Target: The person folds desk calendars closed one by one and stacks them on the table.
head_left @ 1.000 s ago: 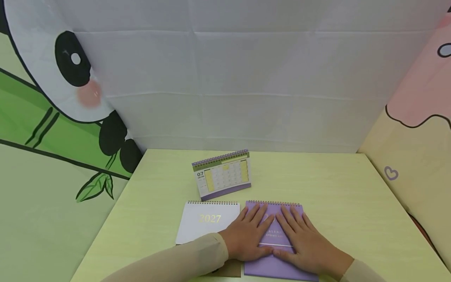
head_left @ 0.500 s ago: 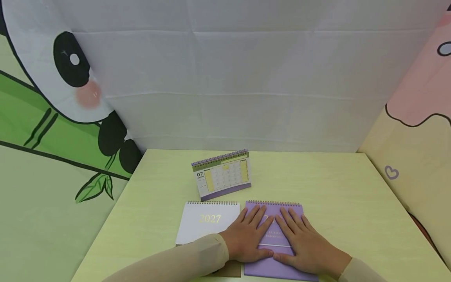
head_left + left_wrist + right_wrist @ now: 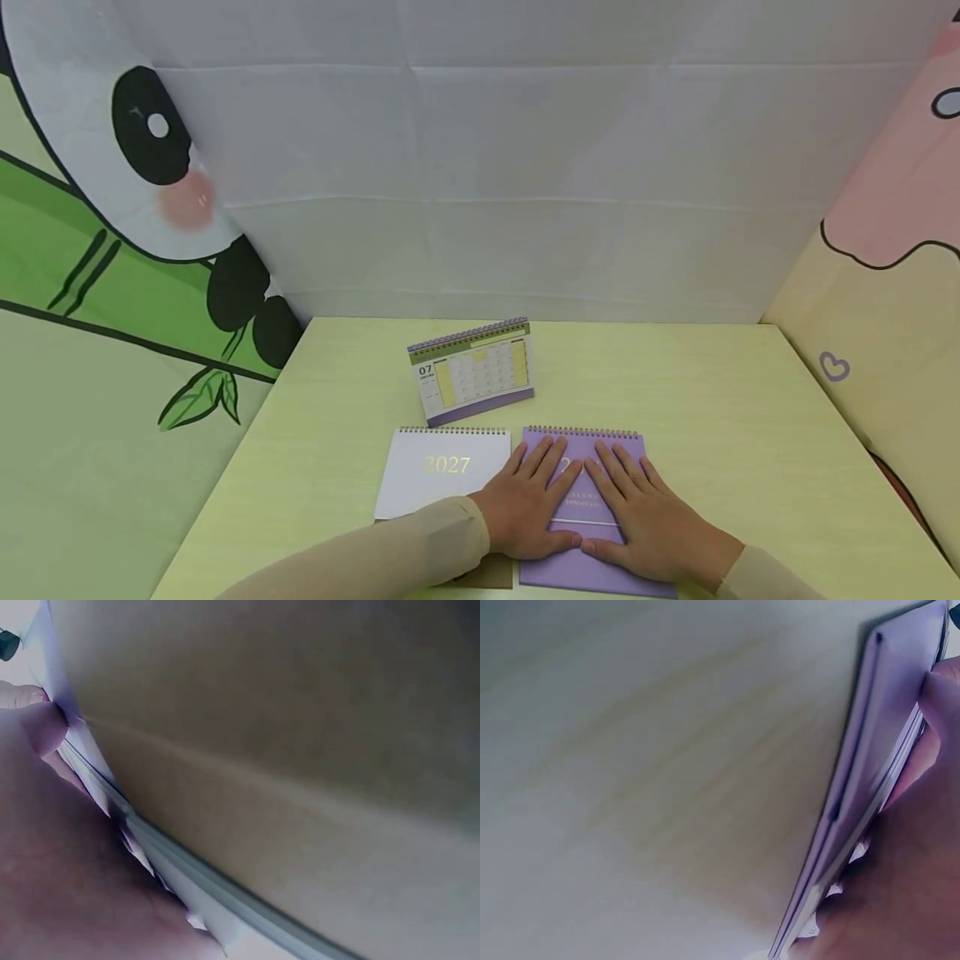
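Note:
Side by side in the head view lie a white calendar (image 3: 442, 487) with gold "2027" lettering and a purple spiral-bound calendar (image 3: 592, 568). Both my hands rest flat on the purple one, fingers spread toward its spiral top edge, thumb tips meeting near its middle. My left hand (image 3: 528, 510) covers its left side, and that sleeved forearm crosses over the white calendar's lower part. On the right side lies my right hand (image 3: 651, 529). The right wrist view shows the purple calendar's layered edge (image 3: 870, 727) beside that palm. Most of the purple cover's print is hidden.
Behind the two flat calendars a small desk calendar (image 3: 480, 375) stands tilted, showing "07". A brown board (image 3: 487, 573) shows below the white calendar. The pale yellow table (image 3: 750, 467) meets a white cloth backdrop (image 3: 525, 208) and printed side walls.

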Tool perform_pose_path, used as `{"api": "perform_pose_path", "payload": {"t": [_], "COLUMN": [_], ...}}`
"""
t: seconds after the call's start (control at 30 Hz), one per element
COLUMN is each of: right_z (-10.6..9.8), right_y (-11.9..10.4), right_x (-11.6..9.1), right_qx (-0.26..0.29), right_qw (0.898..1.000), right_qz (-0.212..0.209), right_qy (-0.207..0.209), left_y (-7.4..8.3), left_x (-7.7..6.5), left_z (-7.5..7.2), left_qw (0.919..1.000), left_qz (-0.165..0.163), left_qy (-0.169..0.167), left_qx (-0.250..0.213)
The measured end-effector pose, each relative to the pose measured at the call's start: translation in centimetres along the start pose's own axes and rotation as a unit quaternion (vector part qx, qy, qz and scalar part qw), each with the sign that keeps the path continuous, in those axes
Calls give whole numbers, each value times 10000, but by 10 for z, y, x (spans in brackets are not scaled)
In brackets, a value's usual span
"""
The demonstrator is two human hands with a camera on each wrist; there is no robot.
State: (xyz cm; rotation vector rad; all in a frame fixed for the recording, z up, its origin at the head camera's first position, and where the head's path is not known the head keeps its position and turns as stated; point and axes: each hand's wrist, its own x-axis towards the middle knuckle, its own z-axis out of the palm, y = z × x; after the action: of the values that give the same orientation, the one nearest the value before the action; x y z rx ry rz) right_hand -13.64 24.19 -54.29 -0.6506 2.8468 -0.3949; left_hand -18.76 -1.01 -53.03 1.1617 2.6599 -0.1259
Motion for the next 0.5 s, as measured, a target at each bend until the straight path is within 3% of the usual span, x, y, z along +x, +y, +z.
{"api": "perform_pose_path", "payload": {"t": [0.5], "right_z": [-1], "right_y": [1], "right_x": [3], "right_qx": [269], "right_qw": [9992], "right_qz": [43], "right_qy": [-275], "left_y": [2], "left_x": [4], "left_z": [-2], "left_qw": [9997], "left_qz": [-30], "left_qy": [-234], "left_qx": [66]}}
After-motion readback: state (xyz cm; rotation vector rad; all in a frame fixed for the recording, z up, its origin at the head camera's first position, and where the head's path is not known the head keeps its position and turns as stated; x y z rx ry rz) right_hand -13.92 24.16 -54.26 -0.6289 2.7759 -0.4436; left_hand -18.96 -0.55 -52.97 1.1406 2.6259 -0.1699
